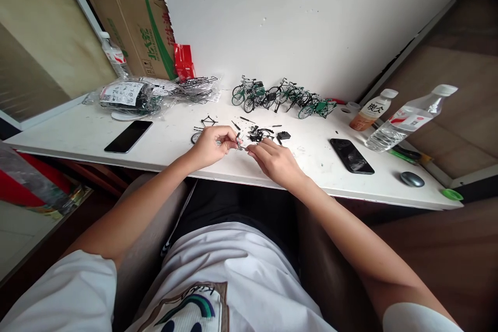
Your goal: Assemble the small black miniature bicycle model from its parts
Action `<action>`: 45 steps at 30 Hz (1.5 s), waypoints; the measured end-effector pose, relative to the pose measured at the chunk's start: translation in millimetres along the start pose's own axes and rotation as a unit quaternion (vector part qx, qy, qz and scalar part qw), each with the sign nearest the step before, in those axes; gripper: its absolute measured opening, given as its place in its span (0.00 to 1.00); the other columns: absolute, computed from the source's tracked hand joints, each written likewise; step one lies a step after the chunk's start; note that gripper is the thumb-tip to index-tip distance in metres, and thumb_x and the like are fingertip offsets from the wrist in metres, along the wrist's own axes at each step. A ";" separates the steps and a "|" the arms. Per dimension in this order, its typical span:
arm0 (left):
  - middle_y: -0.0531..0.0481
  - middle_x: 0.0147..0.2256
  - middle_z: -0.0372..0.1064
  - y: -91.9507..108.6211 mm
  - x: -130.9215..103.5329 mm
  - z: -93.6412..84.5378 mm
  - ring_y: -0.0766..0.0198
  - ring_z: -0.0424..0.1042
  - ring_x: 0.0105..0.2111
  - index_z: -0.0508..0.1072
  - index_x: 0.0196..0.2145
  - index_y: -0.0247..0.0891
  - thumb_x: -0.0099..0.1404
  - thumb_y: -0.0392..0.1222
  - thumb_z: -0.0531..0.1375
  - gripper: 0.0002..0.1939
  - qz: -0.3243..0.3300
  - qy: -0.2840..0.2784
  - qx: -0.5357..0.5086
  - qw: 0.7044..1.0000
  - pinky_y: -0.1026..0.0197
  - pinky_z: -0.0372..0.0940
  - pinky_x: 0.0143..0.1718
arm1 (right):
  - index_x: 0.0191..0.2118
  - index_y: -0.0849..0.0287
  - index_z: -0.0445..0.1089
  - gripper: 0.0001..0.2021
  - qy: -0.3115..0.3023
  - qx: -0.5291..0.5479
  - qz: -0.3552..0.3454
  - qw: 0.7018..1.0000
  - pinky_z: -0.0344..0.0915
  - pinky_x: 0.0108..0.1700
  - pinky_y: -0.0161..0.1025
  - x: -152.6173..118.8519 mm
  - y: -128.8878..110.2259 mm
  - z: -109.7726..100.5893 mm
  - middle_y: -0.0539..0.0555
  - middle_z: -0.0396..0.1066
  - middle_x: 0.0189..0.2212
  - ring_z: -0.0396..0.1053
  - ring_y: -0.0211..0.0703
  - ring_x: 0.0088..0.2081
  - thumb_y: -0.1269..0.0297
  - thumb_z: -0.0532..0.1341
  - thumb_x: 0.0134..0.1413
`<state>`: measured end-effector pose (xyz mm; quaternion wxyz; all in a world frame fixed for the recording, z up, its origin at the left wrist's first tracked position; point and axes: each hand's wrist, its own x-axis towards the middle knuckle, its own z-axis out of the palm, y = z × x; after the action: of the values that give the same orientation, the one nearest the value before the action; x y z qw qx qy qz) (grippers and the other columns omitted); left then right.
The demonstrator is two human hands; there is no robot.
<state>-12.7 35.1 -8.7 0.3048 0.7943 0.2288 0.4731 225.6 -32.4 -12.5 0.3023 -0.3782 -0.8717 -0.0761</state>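
Note:
My left hand (pixel 213 144) is closed in a pinch on a small silver and black model bicycle part (pixel 239 144), held just above the table's front edge. My right hand (pixel 274 160) has its fingers pressed together, tips close to that part; a thin dark end shows at them, too small to name. Behind the left hand lie a black bicycle frame piece (pixel 209 121) and a small wheel (pixel 195 137), partly hidden by the hand. Several black parts (pixel 261 135) lie loose beyond the right hand, with a small black block (pixel 284 135) beside them.
Several assembled model bicycles (pixel 286 94) stand along the wall. Plastic bags of parts (pixel 155 94) lie at the back left. A phone (pixel 128 136) rests on the left, another phone (pixel 352 155) on the right, near two bottles (pixel 408 122) and a computer mouse (pixel 412 179).

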 end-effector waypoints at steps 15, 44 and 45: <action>0.48 0.33 0.80 32.7 -1.1 0.5 0.66 0.79 0.32 0.75 0.29 0.38 0.73 0.30 0.63 0.13 0.197 0.070 0.059 0.976 0.64 0.71 0.33 | 0.41 0.56 0.70 0.24 -0.056 0.496 0.218 0.838 0.58 0.28 0.35 2.9 -36.8 -17.5 0.44 0.64 0.18 0.61 0.37 0.20 0.41 0.52 0.77; 0.50 0.30 0.77 27.5 -0.4 -0.4 0.63 0.77 0.31 0.75 0.28 0.38 0.64 0.28 0.60 0.09 0.034 0.020 0.080 0.996 0.61 0.69 0.36 | 0.44 0.58 0.73 0.24 -0.027 0.182 0.114 0.976 0.60 0.36 0.38 -1.8 -15.9 2.5 0.52 0.72 0.28 0.67 0.40 0.28 0.48 0.47 0.81; 0.50 0.30 0.77 25.1 -0.6 -0.4 0.63 0.77 0.31 0.75 0.28 0.38 0.64 0.27 0.59 0.10 0.039 0.022 0.083 0.996 0.61 0.69 0.36 | 0.42 0.58 0.74 0.25 -0.034 0.226 0.137 0.964 0.59 0.36 0.37 -0.8 -18.5 1.7 0.50 0.69 0.26 0.64 0.39 0.26 0.46 0.48 0.81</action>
<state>-11.4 17.0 8.7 0.2141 0.8148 0.2427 0.4810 212.1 -45.3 -12.5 0.3574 -0.4181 -0.8159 0.1782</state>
